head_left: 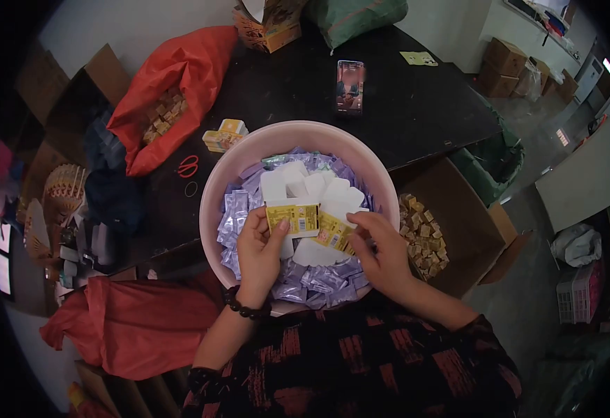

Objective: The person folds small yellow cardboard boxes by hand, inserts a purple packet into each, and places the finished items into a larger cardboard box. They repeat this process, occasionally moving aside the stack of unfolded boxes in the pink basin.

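Observation:
A pink basin (230, 174) sits in front of me, filled with purple sachets (322, 282) and flat white carton blanks (303, 184). My left hand (257, 249) grips a small yellow carton (293, 217) by its left end, above the basin. My right hand (382, 252) holds the carton's other, folded-out yellow part (334, 232) at its right side. Both hands hover over the sachets. A dark bead bracelet (244, 306) is on my left wrist.
A phone (349, 86) lies on the black table (416, 111) behind the basin. A red bag of small yellow boxes (165, 111), red scissors (188, 166) and a yellow box (225, 134) lie to the left. A cardboard box of finished packs (423, 237) stands right.

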A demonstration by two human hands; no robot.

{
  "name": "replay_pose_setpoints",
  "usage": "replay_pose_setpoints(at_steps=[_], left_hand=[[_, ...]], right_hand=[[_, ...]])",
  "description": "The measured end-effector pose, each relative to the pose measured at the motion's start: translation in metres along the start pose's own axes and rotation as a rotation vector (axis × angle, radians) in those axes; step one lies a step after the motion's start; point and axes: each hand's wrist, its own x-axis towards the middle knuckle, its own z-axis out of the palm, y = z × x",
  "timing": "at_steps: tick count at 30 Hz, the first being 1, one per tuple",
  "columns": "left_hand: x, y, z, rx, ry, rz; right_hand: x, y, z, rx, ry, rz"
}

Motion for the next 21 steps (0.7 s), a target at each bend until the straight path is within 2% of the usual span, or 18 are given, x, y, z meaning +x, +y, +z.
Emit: replay_pose_setpoints(at_steps=[1,3,4,6,8,10,11,13,16,17,19,21], left_hand=[[-0.002,0.005,-0.002,-0.164,-0.013,-0.047],[-0.009,0.012,-0.002,-0.220,-0.083,-0.080],[-0.013,0.014,-0.002,-0.276,-0.152,-0.114],[-0.019,0.020,-0.003,-0.249,-0.175,-0.121],[-0.024,0.019,-0.005,-0.224,-0.197,-0.129],[-0.029,0.016,-0.006,-0.087,-0.265,0.017],[-0.031,0.019,-0.005,-0.090,-0.263,0.017],[-0.035,0.028,-0.003,-0.105,-0.385,-0.139],[-0.034,0.021,-0.004,-0.047,-0.318,-0.117],[-0.035,0.023,-0.002,-0.047,-0.317,-0.115],[-0.036,0.031,0.002,-0.150,-0.226,0.064],[-0.036,0.035,-0.001,-0.172,-0.239,0.029]], right_hand=[[0.004,-0.001,0.008,0.000,0.004,-0.003],[0.012,0.004,0.019,0.602,-0.139,0.249],[0.013,0.009,0.021,0.601,-0.138,0.250],[0.014,0.016,0.023,0.807,-0.394,0.272],[0.010,0.006,0.030,0.758,-0.316,0.220],[0.006,-0.002,0.035,0.710,-0.240,0.168],[0.005,-0.004,0.036,0.700,-0.237,0.128],[0.002,-0.004,0.038,0.691,-0.235,0.087],[0.002,-0.003,0.042,0.626,-0.175,0.101],[0.002,-0.004,0.042,0.600,-0.150,0.035],[0.003,-0.008,0.041,0.575,-0.125,-0.032],[0.005,-0.013,0.035,0.502,-0.173,-0.047]])
